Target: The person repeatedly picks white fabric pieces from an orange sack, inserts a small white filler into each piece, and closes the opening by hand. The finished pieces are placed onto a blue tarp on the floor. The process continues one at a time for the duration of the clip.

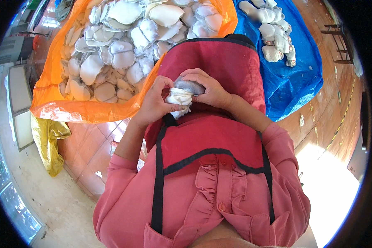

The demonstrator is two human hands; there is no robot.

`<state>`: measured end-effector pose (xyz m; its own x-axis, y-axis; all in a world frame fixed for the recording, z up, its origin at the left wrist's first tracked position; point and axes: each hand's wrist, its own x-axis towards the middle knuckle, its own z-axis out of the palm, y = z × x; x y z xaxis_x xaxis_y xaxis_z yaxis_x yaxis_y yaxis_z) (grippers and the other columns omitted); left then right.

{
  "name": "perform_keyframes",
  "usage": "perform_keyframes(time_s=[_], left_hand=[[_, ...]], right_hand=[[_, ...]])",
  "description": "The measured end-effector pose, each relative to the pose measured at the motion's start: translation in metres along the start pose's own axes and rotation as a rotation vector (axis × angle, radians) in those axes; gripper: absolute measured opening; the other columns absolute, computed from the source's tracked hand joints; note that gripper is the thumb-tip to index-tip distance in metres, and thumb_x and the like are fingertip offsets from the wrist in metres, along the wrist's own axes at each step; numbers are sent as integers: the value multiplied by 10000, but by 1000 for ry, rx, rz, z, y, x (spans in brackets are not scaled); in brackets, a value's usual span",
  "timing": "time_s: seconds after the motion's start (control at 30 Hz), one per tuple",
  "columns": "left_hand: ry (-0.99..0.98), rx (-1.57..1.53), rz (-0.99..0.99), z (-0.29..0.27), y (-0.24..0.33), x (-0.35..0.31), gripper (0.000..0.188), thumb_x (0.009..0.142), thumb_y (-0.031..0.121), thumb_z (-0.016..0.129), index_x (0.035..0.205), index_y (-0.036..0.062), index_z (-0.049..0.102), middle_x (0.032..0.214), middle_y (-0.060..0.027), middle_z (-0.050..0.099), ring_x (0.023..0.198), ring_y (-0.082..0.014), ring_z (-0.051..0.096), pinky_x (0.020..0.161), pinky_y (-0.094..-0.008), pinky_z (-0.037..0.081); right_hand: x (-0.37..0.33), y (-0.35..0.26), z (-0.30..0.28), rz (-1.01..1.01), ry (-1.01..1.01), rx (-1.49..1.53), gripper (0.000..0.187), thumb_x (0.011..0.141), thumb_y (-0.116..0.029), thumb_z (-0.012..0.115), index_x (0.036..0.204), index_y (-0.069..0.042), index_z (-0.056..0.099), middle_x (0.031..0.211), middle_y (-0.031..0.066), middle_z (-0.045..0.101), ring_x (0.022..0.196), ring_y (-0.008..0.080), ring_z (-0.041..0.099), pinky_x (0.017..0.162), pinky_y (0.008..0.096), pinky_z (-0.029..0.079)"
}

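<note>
Over my lap, on the red apron point(219, 58), I hold a small bundle of soft white and grey pads point(180, 96). My left hand point(156, 99) pinches its white, folded side between thumb and fingers. From the other side my right hand point(213, 90) curls over the greyish, rounded part, thumb underneath. The folds between my fingers are partly hidden, so I cannot tell how many layers there are. Many loose, rounded white pads point(123, 60) lie heaped in front of me to the left.
An orange plastic sheet point(84, 110) lies under the heap. To the right, several rolled white bundles point(273, 53) rest on a blue plastic sheet point(295, 84). A yellow plastic bag point(47, 140) is on the floor at the left. A dark stool point(338, 43) stands far right.
</note>
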<state>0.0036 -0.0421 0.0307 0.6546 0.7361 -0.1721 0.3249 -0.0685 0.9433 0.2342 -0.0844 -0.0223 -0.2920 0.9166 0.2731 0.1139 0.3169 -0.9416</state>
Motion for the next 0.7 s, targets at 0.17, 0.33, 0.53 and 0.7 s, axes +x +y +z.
perform_keyframes(time_s=[0.17,0.33,0.53,0.7], left_hand=[[-45,-240,-131,-8,-15,8,501,675,115,847,1064,64,535,1015,-13,514,968,-127,531,888,-274,439],[-123,-891,-335,-24,-41,15,406,881,329,676,1128,34,547,1049,-33,598,975,-155,580,890,-295,463],[-218,-1040,-265,-30,-45,17,499,888,209,660,1286,-55,516,1220,-134,613,1122,-223,596,998,-352,457],[-30,-1013,-422,-15,-33,18,357,890,87,628,1214,-39,546,1128,-125,638,1037,-215,629,943,-357,498]], right_hand=[[2,-4,5,138,-8,-42,594,670,-69,781,1230,-67,582,1250,109,569,1189,282,539,1029,370,425],[9,-1,14,372,21,170,588,746,-105,778,1295,-74,570,1211,100,610,1099,212,590,964,334,463],[15,9,11,604,17,616,478,901,-144,670,1350,-52,535,1140,53,641,982,130,602,858,288,503],[16,15,7,741,66,633,423,974,-182,583,1350,1,519,1151,55,633,991,132,595,857,285,500]])
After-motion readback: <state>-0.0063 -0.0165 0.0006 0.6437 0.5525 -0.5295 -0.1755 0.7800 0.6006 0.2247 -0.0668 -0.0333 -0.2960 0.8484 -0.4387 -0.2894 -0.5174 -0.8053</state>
